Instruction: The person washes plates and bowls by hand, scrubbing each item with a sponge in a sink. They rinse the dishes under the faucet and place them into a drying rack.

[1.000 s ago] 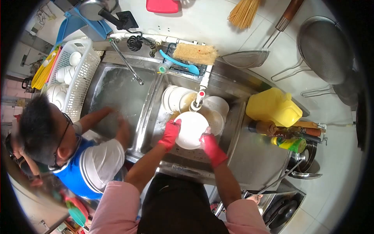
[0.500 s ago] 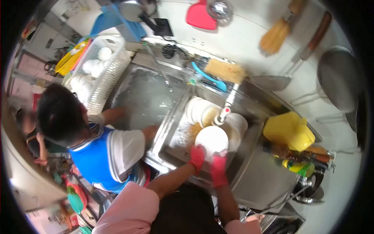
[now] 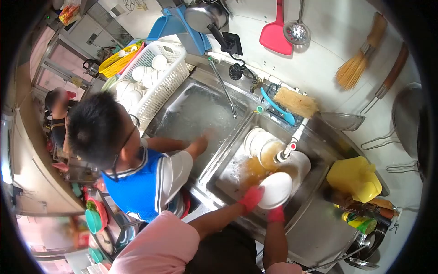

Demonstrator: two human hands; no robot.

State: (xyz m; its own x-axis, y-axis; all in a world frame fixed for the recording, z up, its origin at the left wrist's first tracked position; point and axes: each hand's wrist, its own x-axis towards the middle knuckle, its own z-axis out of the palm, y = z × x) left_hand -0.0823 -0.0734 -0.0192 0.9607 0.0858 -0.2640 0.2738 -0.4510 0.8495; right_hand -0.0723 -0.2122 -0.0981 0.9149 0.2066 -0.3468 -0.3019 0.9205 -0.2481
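Note:
A white plate (image 3: 275, 189) is held tilted above the right sink basin (image 3: 219, 172). My left hand (image 3: 252, 199), in a red glove, grips its left rim. My right hand (image 3: 275, 213), gloved in red too, is closed on its lower edge, with the fingers partly hidden behind the plate. Beyond it in the basin lie stacked white dishes (image 3: 254, 141), with brownish water and suds around them. A white tap (image 3: 286, 151) with a red dot reaches over these dishes.
At the left, a co-worker in a blue vest (image 3: 138, 182) has both hands in the water-filled left basin (image 3: 157, 119). A white basket (image 3: 157, 98) of dishes stands behind it. A yellow jug (image 3: 353, 178) is right of the sink; a scrubbing pad (image 3: 295, 102) lies behind.
The plate has gone from facing up nearly flat to a steeper tilt, with both my hands still on it. My view has shifted, and the co-worker's hands have moved in the left basin.

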